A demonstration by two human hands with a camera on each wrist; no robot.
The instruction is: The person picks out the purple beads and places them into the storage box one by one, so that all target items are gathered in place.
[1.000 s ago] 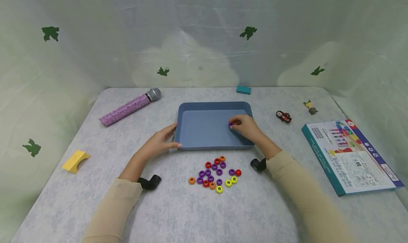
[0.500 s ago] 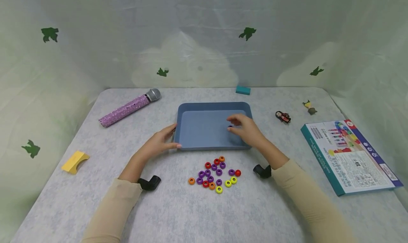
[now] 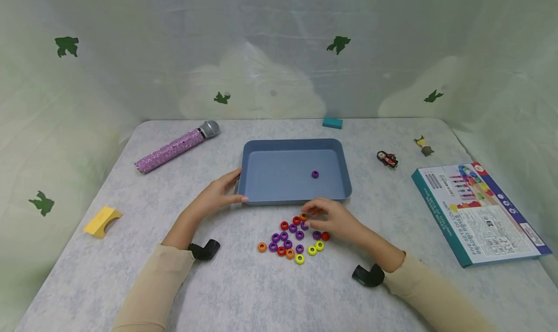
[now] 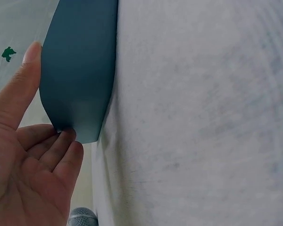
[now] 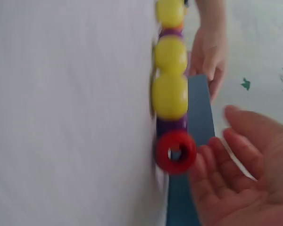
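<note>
My left hand (image 3: 216, 195) holds the near left corner of a shallow blue tray (image 3: 241, 177), its thumb at the front and its fingers along the left side. The left wrist view shows those fingertips against the tray's outer wall (image 4: 80, 70). Inside the tray lies one purple bead (image 3: 315, 174). My right hand (image 3: 335, 220) hovers over the far side of a loose group of beads, thumb and fingers apart. An orange bead (image 3: 303, 217) and a partly hidden purple bead (image 3: 304, 226) are closest to its fingertips. A red bead (image 5: 176, 152) shows near that hand in the right wrist view.
Several purple, red, orange and yellow beads (image 3: 312, 250) lie in front of the tray. Around them are a glittery pink microphone (image 3: 174, 148), a yellow arch block (image 3: 102, 221), a teal block (image 3: 333, 123), two small figures (image 3: 387, 159) and a game box (image 3: 479, 213).
My right hand has let go of the purple bead inside the tray and moved back toward the person, over the bead group. The left hand has stayed at the tray corner.
</note>
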